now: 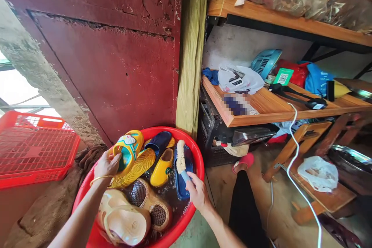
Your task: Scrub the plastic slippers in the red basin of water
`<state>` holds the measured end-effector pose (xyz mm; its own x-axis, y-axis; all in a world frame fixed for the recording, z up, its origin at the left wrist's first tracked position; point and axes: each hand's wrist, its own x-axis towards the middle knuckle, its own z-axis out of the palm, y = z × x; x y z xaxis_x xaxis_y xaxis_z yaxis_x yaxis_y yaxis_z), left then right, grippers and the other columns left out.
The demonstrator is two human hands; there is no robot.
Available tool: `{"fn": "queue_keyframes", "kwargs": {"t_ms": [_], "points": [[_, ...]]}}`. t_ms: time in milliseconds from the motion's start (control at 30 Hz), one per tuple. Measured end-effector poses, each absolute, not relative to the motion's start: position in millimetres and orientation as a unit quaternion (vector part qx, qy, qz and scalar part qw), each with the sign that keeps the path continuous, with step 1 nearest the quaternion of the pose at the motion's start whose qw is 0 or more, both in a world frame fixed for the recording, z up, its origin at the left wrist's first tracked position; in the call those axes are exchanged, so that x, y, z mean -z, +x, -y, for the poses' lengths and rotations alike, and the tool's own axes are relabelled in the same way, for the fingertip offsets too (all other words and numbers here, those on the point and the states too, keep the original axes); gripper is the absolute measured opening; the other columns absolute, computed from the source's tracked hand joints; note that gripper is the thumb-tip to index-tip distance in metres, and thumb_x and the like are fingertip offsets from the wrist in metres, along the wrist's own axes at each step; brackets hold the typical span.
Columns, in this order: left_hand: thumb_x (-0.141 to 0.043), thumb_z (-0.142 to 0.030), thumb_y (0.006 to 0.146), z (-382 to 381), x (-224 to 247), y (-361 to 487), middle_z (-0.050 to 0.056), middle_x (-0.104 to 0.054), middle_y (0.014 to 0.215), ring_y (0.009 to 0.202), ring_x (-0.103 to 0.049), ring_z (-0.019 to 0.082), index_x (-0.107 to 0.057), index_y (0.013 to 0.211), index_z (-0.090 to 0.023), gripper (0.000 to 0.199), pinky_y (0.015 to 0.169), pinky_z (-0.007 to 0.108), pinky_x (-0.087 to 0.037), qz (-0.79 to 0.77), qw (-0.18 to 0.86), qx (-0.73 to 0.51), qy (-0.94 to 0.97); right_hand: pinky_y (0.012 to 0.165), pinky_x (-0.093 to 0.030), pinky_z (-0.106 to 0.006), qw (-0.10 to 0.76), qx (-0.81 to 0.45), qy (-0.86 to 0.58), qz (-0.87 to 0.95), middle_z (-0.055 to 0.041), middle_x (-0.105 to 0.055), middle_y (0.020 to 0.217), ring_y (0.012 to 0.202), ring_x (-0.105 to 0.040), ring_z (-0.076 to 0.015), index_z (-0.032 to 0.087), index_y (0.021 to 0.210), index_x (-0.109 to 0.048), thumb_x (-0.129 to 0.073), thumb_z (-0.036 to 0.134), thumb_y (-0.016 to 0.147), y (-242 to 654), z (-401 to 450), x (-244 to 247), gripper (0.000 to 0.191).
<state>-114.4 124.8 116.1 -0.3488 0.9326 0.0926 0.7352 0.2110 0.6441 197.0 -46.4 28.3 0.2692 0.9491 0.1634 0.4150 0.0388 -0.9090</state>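
Note:
My left hand (108,164) grips a yellow slipper (131,145) with a teal inside and a white figure on its strap, over the left side of a red basin (200,162). In my right hand (197,190) is a scrub brush (181,157) with pale bristles and a blue handle, held above the right side. Under the brush lies a blue slipper (183,188). Dark water in the basin holds a yellow clog (162,166), a navy slipper (159,143), a beige clog (124,217) and a tan shoe with its patterned sole up (151,203).
A red plastic crate (35,147) stands at the left, by a maroon door (116,66). Wooden shelves (261,112) with bags and a blue fan (266,62) fill the right. A white cable (296,151) hangs before a wooden stool (328,197). My leg (244,209) shows beside the basin.

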Motion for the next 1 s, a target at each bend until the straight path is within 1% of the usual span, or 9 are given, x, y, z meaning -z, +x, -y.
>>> {"fn": "queue_keyframes", "kwargs": {"t_ms": [100, 200, 300, 367, 533, 600, 767, 900, 1000], "points": [[-0.050, -0.035, 0.092, -123, -117, -115, 0.021, -0.067, 0.130, 0.122, -0.060, 0.040, -0.051, 0.141, -0.005, 0.057, 0.101, 0.051, -0.046, -0.782, 0.086, -0.279, 0.551, 0.060, -0.057, -0.026, 0.513, -0.320, -0.629, 0.489, -0.0049, -0.071, 0.077, 0.063, -0.068, -0.0173, 0.012, 0.129, -0.065, -0.039, 0.058, 0.099, 197, 46, -23, 0.060], [-0.044, -0.041, 0.095, -95, -95, -78, 0.022, -0.058, 0.143, 0.136, -0.051, 0.035, -0.049, 0.143, -0.009, 0.058, 0.114, 0.048, -0.036, -0.672, -0.017, -0.322, 0.666, 0.060, -0.056, -0.024, 0.523, -0.322, -0.612, 0.498, -0.0057, -0.071, 0.082, 0.066, -0.067, -0.0163, 0.015, 0.127, -0.065, -0.044, 0.059, 0.097, 198, 48, -22, 0.057], [-0.048, -0.044, 0.093, -65, -61, -25, 0.015, -0.062, 0.140, 0.132, -0.055, 0.033, -0.055, 0.140, -0.021, 0.053, 0.115, 0.043, -0.036, -0.585, 0.064, -0.214, 0.780, 0.050, -0.050, -0.022, 0.523, -0.335, -0.611, 0.491, -0.0044, -0.069, 0.080, 0.058, -0.062, -0.0141, 0.016, 0.127, -0.065, -0.043, 0.060, 0.097, 199, 50, -22, 0.058], [-0.057, -0.053, 0.086, -54, -38, 3, 0.021, -0.058, 0.144, 0.129, -0.057, 0.038, -0.050, 0.144, -0.017, 0.069, 0.108, 0.045, -0.043, -0.601, 0.148, -0.106, 0.778, 0.046, -0.048, -0.021, 0.525, -0.344, -0.613, 0.480, -0.0029, -0.067, 0.077, 0.053, -0.059, -0.0129, 0.015, 0.128, -0.064, -0.040, 0.060, 0.098, 200, 49, -22, 0.059], [-0.065, -0.052, 0.076, -56, -2, 27, 0.030, -0.036, 0.159, 0.136, -0.049, 0.047, -0.028, 0.156, -0.011, 0.097, 0.107, 0.065, -0.035, -0.677, 0.157, -0.023, 0.719, 0.054, -0.053, -0.022, 0.529, -0.326, -0.603, 0.500, -0.0045, -0.070, 0.080, 0.064, -0.065, -0.0156, 0.016, 0.125, -0.067, -0.046, 0.060, 0.097, 200, 47, -23, 0.056], [-0.064, -0.048, 0.076, -59, 4, 26, 0.031, -0.039, 0.156, 0.130, -0.055, 0.047, -0.026, 0.156, -0.010, 0.096, 0.108, 0.065, -0.034, -0.680, 0.190, -0.035, 0.707, 0.057, -0.054, -0.023, 0.531, -0.319, -0.602, 0.504, -0.0055, -0.071, 0.081, 0.068, -0.066, -0.0168, 0.016, 0.126, -0.068, -0.047, 0.059, 0.097, 200, 47, -25, 0.056], [-0.062, -0.041, 0.078, -68, -6, 14, 0.025, -0.059, 0.141, 0.133, -0.056, 0.036, -0.034, 0.150, -0.005, 0.085, 0.107, 0.041, -0.043, -0.655, 0.296, -0.122, 0.685, 0.060, -0.057, -0.025, 0.528, -0.304, -0.614, 0.502, -0.0048, -0.070, 0.079, 0.068, -0.067, -0.0177, 0.018, 0.124, -0.069, -0.046, 0.062, 0.097, 199, 47, -32, 0.057], [-0.064, -0.044, 0.076, -72, -34, -1, 0.019, -0.070, 0.124, 0.118, -0.066, 0.036, -0.047, 0.141, -0.007, 0.076, 0.094, 0.040, -0.053, -0.647, 0.411, -0.240, 0.596, 0.057, -0.057, -0.025, 0.518, -0.297, -0.622, 0.506, -0.0025, -0.067, 0.073, 0.063, -0.067, -0.0174, 0.018, 0.124, -0.069, -0.044, 0.063, 0.097, 198, 47, -34, 0.058], [-0.063, -0.043, 0.076, -64, -55, -19, 0.011, -0.077, 0.105, 0.100, -0.074, 0.031, -0.050, 0.140, -0.015, 0.071, 0.081, 0.037, -0.058, -0.634, 0.458, -0.286, 0.554, 0.064, -0.059, -0.028, 0.512, -0.281, -0.626, 0.517, -0.0036, -0.069, 0.076, 0.070, -0.070, -0.0191, 0.018, 0.124, -0.069, -0.042, 0.060, 0.099, 199, 46, -33, 0.056]]}}
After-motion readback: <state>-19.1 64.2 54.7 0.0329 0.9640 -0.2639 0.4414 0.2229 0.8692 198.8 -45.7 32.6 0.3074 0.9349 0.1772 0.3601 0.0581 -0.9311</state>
